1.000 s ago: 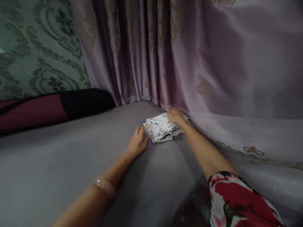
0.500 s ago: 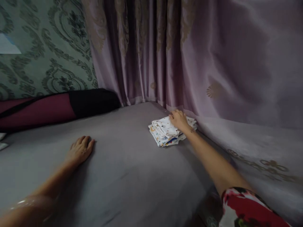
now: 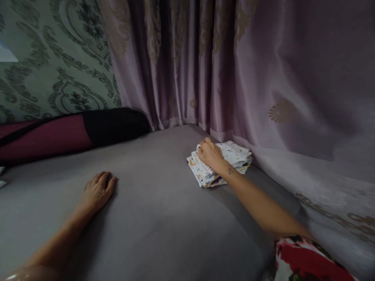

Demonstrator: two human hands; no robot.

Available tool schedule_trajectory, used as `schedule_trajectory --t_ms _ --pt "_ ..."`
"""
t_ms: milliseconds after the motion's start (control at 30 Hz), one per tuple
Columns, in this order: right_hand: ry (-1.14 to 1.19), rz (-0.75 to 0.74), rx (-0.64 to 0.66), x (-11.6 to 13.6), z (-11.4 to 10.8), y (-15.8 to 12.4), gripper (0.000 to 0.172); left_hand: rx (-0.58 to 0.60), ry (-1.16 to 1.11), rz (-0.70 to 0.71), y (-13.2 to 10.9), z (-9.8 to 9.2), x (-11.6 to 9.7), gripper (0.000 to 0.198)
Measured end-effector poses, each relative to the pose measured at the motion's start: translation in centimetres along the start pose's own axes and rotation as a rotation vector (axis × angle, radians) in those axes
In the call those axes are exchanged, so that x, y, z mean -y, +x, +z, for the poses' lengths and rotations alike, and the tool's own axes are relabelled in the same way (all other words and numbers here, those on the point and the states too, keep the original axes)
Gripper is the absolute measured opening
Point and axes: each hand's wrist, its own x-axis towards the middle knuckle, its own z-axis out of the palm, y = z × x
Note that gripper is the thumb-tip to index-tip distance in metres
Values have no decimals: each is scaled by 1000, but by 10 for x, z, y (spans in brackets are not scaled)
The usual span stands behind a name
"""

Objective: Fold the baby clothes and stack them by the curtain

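Observation:
A small stack of folded white printed cloths point(image 3: 234, 153) lies on the grey bed sheet point(image 3: 152, 203), close to the curtain. My right hand point(image 3: 210, 154) is on the left part of this stack, its fingers curled closed around the edge of the top cloth. Coloured prints, orange and blue among them, show along the lower layers. Well to the left, my left hand point(image 3: 98, 190) rests palm down on the sheet with its fingers stretched out, holding nothing.
Along the patterned green wall point(image 3: 79, 78) lies a long maroon and black bag or bolster point(image 3: 58, 134). A purple curtain point(image 3: 187, 78) with gold motifs hangs behind and right of the stack. White items point(image 3: 2, 182) show at the left edge.
My right hand has moved left across the stack, and its fingers have closed on the top cloth's edge. My left hand stays flat on the sheet. The view has shifted slightly.

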Motion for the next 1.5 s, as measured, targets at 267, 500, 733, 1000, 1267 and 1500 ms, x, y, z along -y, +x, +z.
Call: schedule_trajectory --t_ms 267,500,733,1000,1267,1500 --pt "186 -81 65 -13 -1 1 38 8 -26 -2 4 6 8 81" --pt "109 -177 54 -26 14 -6 51 -22 -51 11 5 11 14 81" --pt "64 -143 65 -22 30 -8 49 -10 -59 13 5 12 14 78" --pt "119 -115 146 -22 24 -5 51 -10 -19 5 1 7 7 61" --pt "252 252 -32 -65 -1 16 59 41 -7 2 -4 -7 -7 68" --pt "136 550 79 -87 26 8 67 -16 -1 22 -9 -11 -12 61"
